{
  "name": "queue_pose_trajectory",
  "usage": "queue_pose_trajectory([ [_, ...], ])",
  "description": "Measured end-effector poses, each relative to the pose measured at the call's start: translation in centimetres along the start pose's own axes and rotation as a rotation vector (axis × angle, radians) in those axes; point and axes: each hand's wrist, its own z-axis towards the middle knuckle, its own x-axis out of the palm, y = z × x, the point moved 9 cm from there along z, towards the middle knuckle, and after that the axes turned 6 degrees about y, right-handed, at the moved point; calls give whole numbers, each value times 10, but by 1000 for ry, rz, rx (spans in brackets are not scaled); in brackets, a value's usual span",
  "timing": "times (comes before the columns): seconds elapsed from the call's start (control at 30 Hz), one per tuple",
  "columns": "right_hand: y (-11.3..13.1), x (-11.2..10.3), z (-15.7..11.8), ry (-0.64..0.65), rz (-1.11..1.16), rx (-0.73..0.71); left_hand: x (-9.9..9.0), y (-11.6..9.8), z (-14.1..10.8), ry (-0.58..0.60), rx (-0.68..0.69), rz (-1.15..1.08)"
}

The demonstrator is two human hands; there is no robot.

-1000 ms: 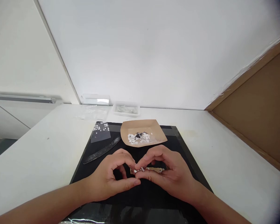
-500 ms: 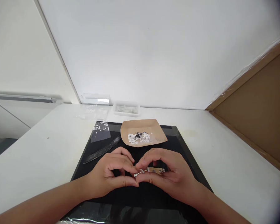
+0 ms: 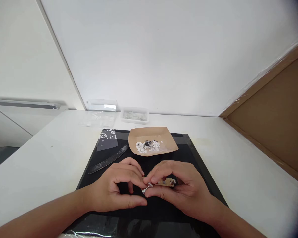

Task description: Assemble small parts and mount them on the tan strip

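Note:
My right hand is closed around a small tan strip with shiny metal pieces on it. Its thumb and fingertips press near the strip's left part. A metal fitting shows at the right end, and another shiny metal piece sits at the left end. My left hand is curled around that left end, its index fingertip on the piece and its thumb just below. The fingers hide part of the strip. I cannot make out its exact kind.
A brown paper tray holds white bits and black scraps. Left of it lie a curved black nail file and a clear sheet with small white pieces. A plastic box and clear bags stand behind the black mat.
The strip's left end and the metal piece have tipped slightly downward. My left thumb has moved a little lower, away from the index finger. My right fingers have shifted slightly along the strip.

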Motion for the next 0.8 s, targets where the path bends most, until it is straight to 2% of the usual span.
queue_pose_trajectory([
  [0.13, 6, 1, 0, 0, -36, -46, -2, -3, 0, -15, 21, 19],
  [0.57, 9, 3, -1, 8, -89, -67, -5, -7, 0, -19, 82, 112],
  [0.8, 9, 2, -2, -13, -106, -79, -10, -8, 1, -71, 94, 164],
])
